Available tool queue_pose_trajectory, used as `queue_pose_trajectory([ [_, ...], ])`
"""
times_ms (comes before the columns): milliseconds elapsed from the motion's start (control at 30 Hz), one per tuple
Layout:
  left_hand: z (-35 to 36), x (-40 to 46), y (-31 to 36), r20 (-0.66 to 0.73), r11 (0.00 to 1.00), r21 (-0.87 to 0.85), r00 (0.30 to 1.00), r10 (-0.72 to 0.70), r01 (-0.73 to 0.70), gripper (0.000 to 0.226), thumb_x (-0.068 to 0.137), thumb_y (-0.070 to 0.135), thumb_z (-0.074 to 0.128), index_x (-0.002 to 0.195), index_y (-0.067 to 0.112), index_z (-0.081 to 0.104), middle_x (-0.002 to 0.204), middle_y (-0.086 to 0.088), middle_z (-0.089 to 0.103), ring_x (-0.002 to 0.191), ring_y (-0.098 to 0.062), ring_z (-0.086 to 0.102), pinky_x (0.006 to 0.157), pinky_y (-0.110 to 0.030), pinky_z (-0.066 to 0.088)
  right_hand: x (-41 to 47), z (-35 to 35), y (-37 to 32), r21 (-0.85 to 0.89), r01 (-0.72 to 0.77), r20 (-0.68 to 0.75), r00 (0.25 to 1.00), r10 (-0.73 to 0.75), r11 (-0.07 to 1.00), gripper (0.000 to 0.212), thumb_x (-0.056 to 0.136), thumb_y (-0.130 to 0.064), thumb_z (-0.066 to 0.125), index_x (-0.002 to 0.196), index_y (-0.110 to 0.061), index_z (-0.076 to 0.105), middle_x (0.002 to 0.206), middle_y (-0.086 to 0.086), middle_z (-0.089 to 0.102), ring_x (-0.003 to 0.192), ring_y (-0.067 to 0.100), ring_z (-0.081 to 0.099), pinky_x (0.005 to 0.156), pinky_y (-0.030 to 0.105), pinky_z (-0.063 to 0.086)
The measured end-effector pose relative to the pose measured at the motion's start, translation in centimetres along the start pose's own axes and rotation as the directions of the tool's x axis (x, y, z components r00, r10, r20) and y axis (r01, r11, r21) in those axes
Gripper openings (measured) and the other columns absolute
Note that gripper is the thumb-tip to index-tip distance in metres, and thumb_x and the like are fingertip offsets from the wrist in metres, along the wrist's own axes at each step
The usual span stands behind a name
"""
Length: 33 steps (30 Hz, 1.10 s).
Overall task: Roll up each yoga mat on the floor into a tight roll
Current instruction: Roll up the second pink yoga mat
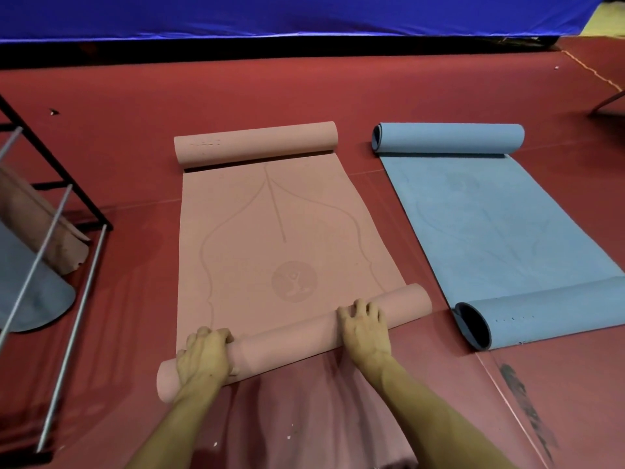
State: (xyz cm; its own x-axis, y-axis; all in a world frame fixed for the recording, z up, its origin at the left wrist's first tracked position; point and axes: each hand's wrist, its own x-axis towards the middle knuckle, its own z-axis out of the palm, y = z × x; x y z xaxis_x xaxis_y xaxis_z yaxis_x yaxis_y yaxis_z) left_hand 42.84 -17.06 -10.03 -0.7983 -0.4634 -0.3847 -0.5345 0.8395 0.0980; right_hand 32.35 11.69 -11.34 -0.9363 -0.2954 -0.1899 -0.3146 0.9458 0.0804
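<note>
Two mats are lying partly rolled on the red floor (pixel 304 96). At nine o'clock, a black metal rack (pixel 61 184) is holding mats that look rolled. At centre, the left hand (pixel 203 357) and right hand (pixel 367 328) are curling over the near roll of the pink foam yoga mat (pixel 270 238), most of it lying flat. At three o'clock, the blue foam yoga mat (pixel 490 225) is waiting untouched.

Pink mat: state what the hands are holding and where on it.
Both hands hold the pink mat by its near rolled end: left hand near the roll's left end, right hand right of its middle, fingers curled over the top.
</note>
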Motion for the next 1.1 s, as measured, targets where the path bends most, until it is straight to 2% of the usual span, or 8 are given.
queue_pose_trajectory([
  [133, -0.2, 0.5, 0.1, -0.025, 1.0, -0.011, 1.0, 0.01, -0.01, 0.053, 0.077, 0.031, 0.086, 0.124, 0.046, 0.066, 0.121, 0.008, 0.059, 0.12, -0.018, 0.056, 0.092, -0.039, 0.043, 0.4, 0.0, 0.2, 0.026, 0.044, 0.021, 0.999, -0.044, 0.999, 0.043, 0.096, -0.007, 0.044, 0.139, -0.012, 0.05, 0.132, 0.014, 0.053, 0.121, 0.038, 0.05, 0.101, 0.047, 0.045],
  [200, -0.5, 0.6, 0.2, -0.04, 0.998, -0.061, 0.999, 0.001, -0.003, 0.049, 0.079, 0.028, 0.084, 0.12, 0.045, 0.065, 0.122, 0.009, 0.064, 0.118, -0.018, 0.06, 0.09, -0.038, 0.042, 0.8, -0.2, 0.2, 0.043, 0.063, 0.027, 0.998, -0.064, 0.997, 0.039, 0.093, -0.023, 0.05, 0.131, -0.011, 0.05, 0.132, 0.011, 0.055, 0.122, 0.035, 0.05, 0.103, 0.045, 0.043],
  [300, -0.7, 0.8, 0.2, -0.034, 0.993, -0.115, 0.999, -0.008, 0.004, 0.044, 0.083, 0.023, 0.079, 0.119, 0.044, 0.065, 0.122, 0.011, 0.068, 0.116, -0.018, 0.063, 0.089, -0.036, 0.042, 1.6, -0.5, 0.1, 0.057, 0.083, 0.073, 0.994, -0.087, 0.995, 0.058, 0.082, -0.048, 0.061, 0.128, -0.014, 0.051, 0.131, 0.01, 0.055, 0.122, 0.035, 0.05, 0.105, 0.046, 0.042],
  [467, -0.6, 1.1, 0.4, -0.053, 0.996, -0.084, 0.999, -0.015, 0.01, 0.041, 0.088, 0.025, 0.072, 0.123, 0.046, 0.068, 0.128, 0.008, 0.062, 0.123, -0.021, 0.055, 0.098, -0.039, 0.043, 2.8, 0.0, 0.1, 0.029, 0.04, 0.056, 0.998, -0.041, 0.999, 0.047, 0.088, -0.033, 0.066, 0.13, -0.013, 0.058, 0.136, 0.016, 0.051, 0.119, 0.038, 0.049, 0.104, 0.046, 0.042],
  [600, -0.6, 1.0, 0.8, -0.124, 0.998, -0.058, 0.992, -0.005, -0.002, 0.04, 0.09, 0.031, 0.071, 0.127, 0.047, 0.062, 0.124, 0.007, 0.059, 0.123, -0.02, 0.052, 0.097, -0.041, 0.042, 3.0, -0.3, -0.1, -0.025, 0.063, 0.006, 0.998, -0.063, 0.998, 0.033, 0.093, -0.021, 0.057, 0.124, -0.013, 0.064, 0.121, 0.013, 0.057, 0.108, 0.036, 0.052, 0.092, 0.044, 0.047],
  [767, -0.3, 1.0, 0.6, -0.179, 0.995, -0.097, 0.984, -0.012, -0.005, 0.026, 0.091, 0.026, 0.072, 0.11, 0.043, 0.066, 0.117, 0.009, 0.061, 0.113, -0.019, 0.056, 0.088, -0.038, 0.038, 3.4, -1.0, -0.5, 0.02, 0.076, 0.043, 0.996, -0.077, 0.997, 0.044, 0.093, -0.03, 0.066, 0.129, -0.012, 0.048, 0.121, 0.008, 0.062, 0.114, 0.031, 0.057, 0.091, 0.041, 0.05],
  [967, 0.6, 0.6, 0.2, -0.32, 0.995, -0.064, 0.946, 0.047, -0.071, 0.021, 0.094, 0.027, 0.067, 0.108, 0.04, 0.077, 0.102, 0.008, 0.066, 0.096, -0.022, 0.061, 0.068, -0.033, 0.043, 3.6, 0.1, -0.6, 0.133, 0.039, 0.029, 0.999, -0.043, 0.99, 0.047, 0.094, -0.035, 0.058, 0.136, -0.017, 0.051, 0.143, 0.013, 0.049, 0.132, 0.036, 0.042, 0.112, 0.045, 0.037],
  [1100, 0.4, -0.1, 0.6, -0.343, 0.996, -0.052, 0.938, 0.057, -0.079, 0.024, 0.084, 0.038, 0.069, 0.106, 0.034, 0.076, 0.098, 0.005, 0.071, 0.091, -0.026, 0.067, 0.073, -0.037, 0.051, 3.3, 0.7, -0.6, 0.076, -0.001, -0.07, 0.998, 0.006, 0.997, 0.054, 0.09, -0.044, 0.066, 0.139, -0.024, 0.057, 0.131, 0.021, 0.052, 0.112, 0.041, 0.048, 0.103, 0.049, 0.044],
])
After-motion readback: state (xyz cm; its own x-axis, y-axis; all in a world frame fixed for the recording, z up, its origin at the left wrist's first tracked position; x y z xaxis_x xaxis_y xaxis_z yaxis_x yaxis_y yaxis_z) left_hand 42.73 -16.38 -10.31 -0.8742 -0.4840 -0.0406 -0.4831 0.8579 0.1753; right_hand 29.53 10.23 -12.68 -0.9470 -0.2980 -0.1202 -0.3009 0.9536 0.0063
